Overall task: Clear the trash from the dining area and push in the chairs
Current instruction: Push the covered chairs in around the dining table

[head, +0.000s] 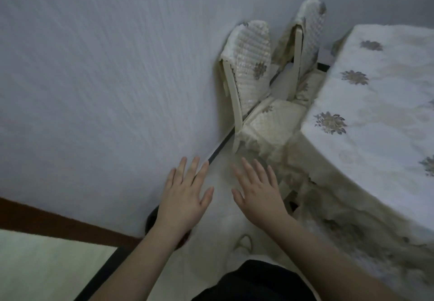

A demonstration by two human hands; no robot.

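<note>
A: Where do the hands stand?

B: Both are spread flat, fingers splayed, holding nothing. The left hand [185,197] hovers near the base of the wall [105,77]; the right hand [260,195] is just beside it, at its three o'clock, over pale floor [220,195].

A: And the chairs?

B: The near chair [249,84] sits at about one o'clock from the hands, its seat tucked partly under the tabletop [375,94], its back close to the wall. The far chair [305,42] is beyond it at twelve to one o'clock, also drawn up to the cloth-covered edge.

A: Any trash?

B: None I can make out. Something pale lies on the floor at six o'clock from the right hand, too blurred to name.

A: So which step?

B: I judge it the chair-pushing part, with the hands free and apart from either chair. Next likely calls for reaching up to a chair back, or checking the floor for leftovers.
</note>
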